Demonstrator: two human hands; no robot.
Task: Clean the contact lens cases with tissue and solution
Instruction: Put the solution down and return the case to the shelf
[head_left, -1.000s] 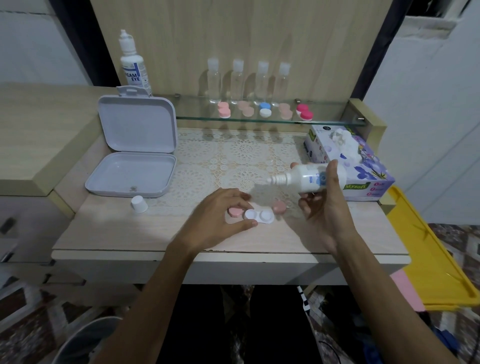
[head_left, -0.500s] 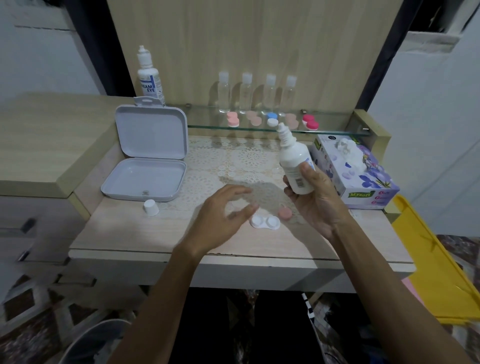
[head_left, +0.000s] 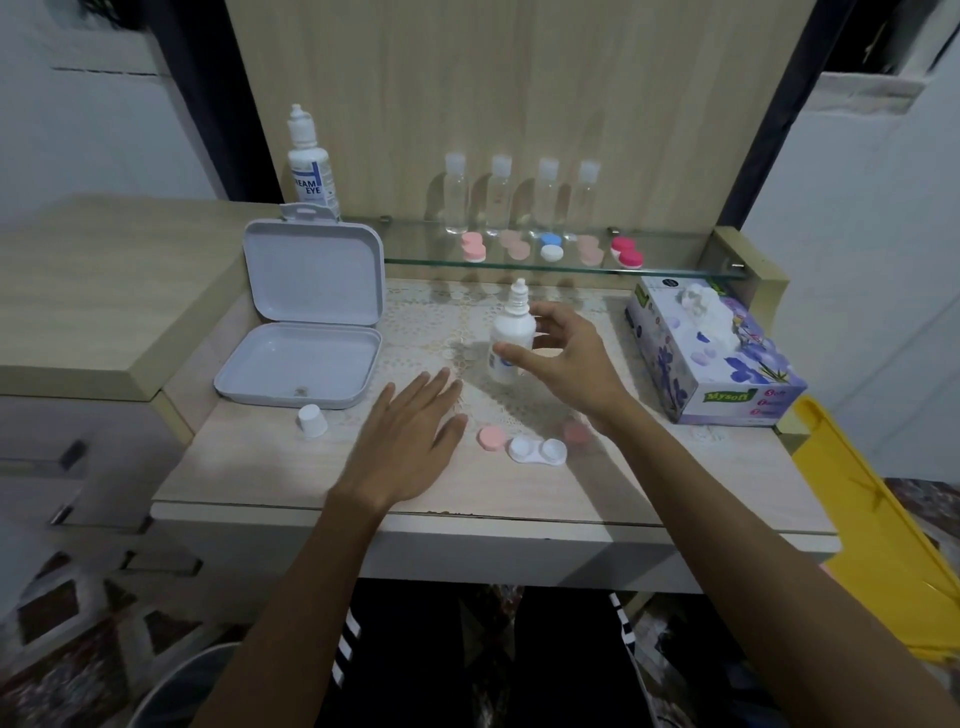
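From the head view, the open white lens case is seen lying flat on the table, near its front edge, with its long axis running left to right and both wells facing up. A pink cap lies just beside its left end, and a second pink cap just beside its right end, partly shadowed by the right forearm.

The left hand is held flat with fingers straight and spread, and nothing is held in it; it lies just left of the case and is judged the nearer hand. Whether the palm touches the table cannot be told, as the hand is blurred.

The right hand is found farther back, with fingers loosely spread around the small solution bottle, which stands upright and uncapped on the lace mat. The thumb touches its front; a firm grip is not shown, and the bottle appears to be set down or nearly released.

The tissue box stands at the far right, well apart from the case, with a tissue protruding from its top. The coming move is judged to be a reach rightward by the right hand for a tissue, while the case is steadied by the left.
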